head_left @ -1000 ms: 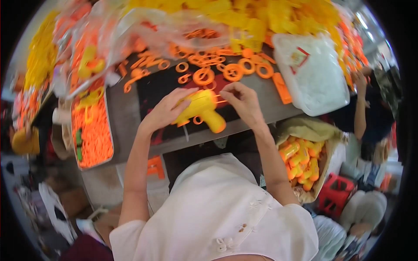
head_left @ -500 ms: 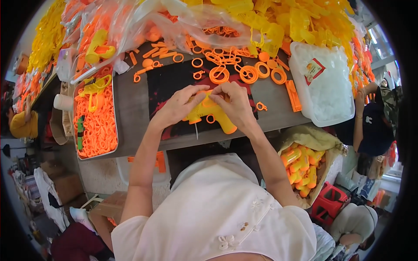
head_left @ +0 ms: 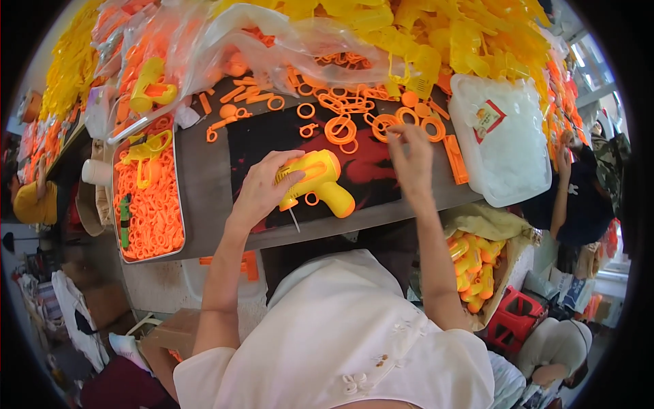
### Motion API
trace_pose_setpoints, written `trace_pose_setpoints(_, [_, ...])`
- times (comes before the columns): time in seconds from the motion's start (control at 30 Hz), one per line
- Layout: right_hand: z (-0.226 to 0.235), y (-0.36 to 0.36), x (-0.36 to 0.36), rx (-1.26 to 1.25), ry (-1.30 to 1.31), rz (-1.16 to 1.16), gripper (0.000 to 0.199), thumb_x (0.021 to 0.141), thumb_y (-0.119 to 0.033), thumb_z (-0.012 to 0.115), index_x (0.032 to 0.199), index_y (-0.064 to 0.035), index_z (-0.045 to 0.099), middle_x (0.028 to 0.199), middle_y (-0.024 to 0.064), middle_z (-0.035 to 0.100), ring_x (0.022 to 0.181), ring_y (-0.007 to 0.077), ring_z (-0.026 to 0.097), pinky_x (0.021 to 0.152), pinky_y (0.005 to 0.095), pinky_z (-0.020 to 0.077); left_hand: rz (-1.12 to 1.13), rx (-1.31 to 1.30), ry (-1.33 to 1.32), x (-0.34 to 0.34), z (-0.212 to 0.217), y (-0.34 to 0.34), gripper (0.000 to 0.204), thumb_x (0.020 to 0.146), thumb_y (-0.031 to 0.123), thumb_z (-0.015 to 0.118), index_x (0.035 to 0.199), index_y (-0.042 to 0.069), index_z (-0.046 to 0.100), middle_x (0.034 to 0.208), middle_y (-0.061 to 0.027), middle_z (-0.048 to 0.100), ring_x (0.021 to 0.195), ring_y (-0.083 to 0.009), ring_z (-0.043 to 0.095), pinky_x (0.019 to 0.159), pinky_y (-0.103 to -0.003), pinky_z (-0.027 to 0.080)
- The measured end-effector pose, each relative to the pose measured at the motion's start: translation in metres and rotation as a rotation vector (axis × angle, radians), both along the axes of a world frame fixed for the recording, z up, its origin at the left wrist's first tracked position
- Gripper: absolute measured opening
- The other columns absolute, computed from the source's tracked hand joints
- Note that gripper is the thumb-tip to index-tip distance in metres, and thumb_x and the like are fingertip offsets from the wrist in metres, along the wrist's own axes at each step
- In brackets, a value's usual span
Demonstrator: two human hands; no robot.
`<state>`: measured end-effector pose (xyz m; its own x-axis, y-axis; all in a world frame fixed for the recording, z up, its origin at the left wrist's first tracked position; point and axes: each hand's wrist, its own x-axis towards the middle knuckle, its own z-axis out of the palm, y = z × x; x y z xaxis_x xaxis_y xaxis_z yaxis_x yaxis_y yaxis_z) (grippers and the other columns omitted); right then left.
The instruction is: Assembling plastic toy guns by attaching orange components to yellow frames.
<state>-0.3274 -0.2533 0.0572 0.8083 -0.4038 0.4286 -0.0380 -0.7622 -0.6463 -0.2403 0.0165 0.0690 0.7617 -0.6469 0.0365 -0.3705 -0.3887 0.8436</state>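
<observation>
My left hand grips a yellow plastic toy gun with an orange muzzle end, holding it just above the dark mat on the table. A thin white string hangs from the toy. My right hand is raised away from it, fingers spread, reaching over the loose orange rings scattered at the back of the mat. It holds nothing that I can see.
A metal tray full of orange parts sits at the left. A white plastic tub stands at the right. Heaps of yellow parts and bags line the back. A box of finished yellow toys sits low right. Another person stands at right.
Both hands were together on the toy; now my right hand has let go and moved up and right toward the orange rings. My left hand keeps the toy.
</observation>
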Motion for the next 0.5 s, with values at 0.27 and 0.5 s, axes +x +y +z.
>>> trace_pose_setpoints(0.27, [-0.038,-0.015,0.030,-0.325,0.155,-0.224,0.045,0.088,-0.028,0.063,0.122,-0.0012,0.051,0.117,0.0234,0.050,0.106,0.0415,0.050,0.091,0.0494,0.0409,0.030,0.018,-0.002,0.000,0.001,0.012,0.034,0.089,0.018,0.064,0.119,0.004,0.061,0.107,-0.0117,0.063,0.100,-0.0261,0.062,0.088,-0.033,0.046])
trace_pose_setpoints(0.5, [-0.032,0.029,0.046,0.062,-0.055,0.351,0.045,0.092,-0.023,0.061,0.132,-0.0051,0.050,0.140,0.0198,0.043,0.132,0.0379,0.038,0.109,0.0419,0.0324,0.047,0.000,0.081,0.003,-0.002,0.011,0.034,0.089,0.009,0.061,0.121,0.000,0.059,0.108,-0.0095,0.061,0.098,-0.0170,0.059,0.088,-0.028,0.044])
